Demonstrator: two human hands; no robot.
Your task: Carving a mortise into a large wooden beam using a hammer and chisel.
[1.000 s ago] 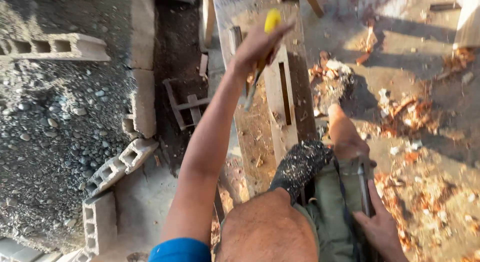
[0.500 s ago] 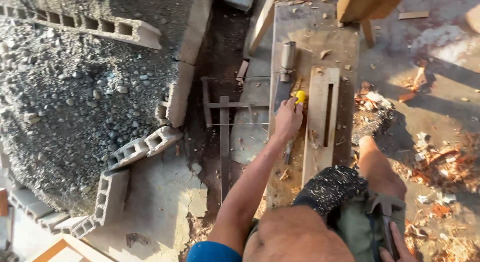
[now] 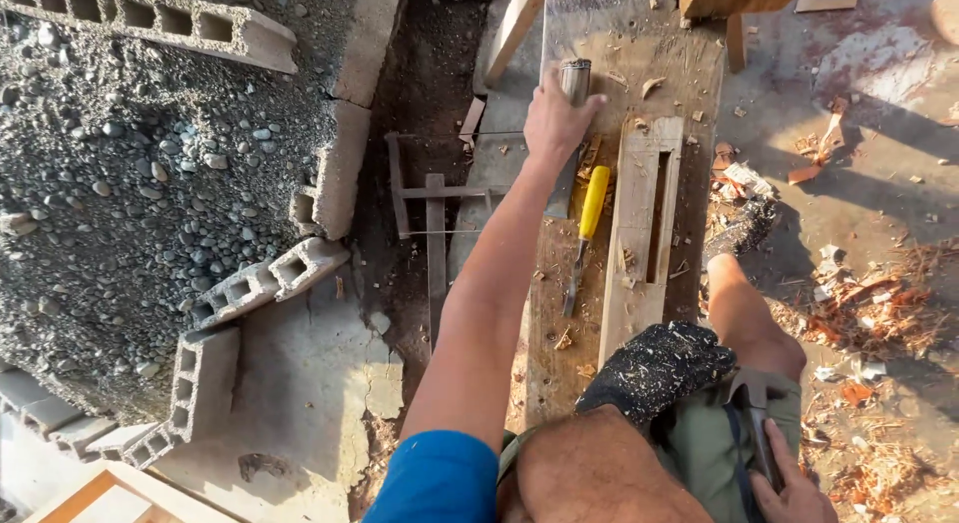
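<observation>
Our left hand [image 3: 552, 118] closes around the metal cylinder [image 3: 575, 80] at the tabletop's [image 3: 619, 43] far end; we should grip firmly. Our right hand [image 3: 794, 488], near right, clasps a hammer [image 3: 754, 423], and the yellow-handled chisel [image 3: 587, 223] lies beside the mortised board [image 3: 639, 233].

— What colours are on the bench in front of you?

— The chisel [image 3: 587, 223] by my left hand [image 3: 552, 123] has a bright yellow handle and a dull grey blade. The cylinder [image 3: 574, 81] my fingers touch is silvery grey. The slotted wood piece [image 3: 639, 233] is pale tan, the workbench [image 3: 559, 313] a darker brown flecked with light shavings.

— And nearer you?

— My sleeve [image 3: 440, 478] is vivid blue. The glove [image 3: 654, 368] is black, speckled with sawdust. My right hand [image 3: 794, 493] holds a tool [image 3: 754, 413], grey I think; it's half hidden.
</observation>
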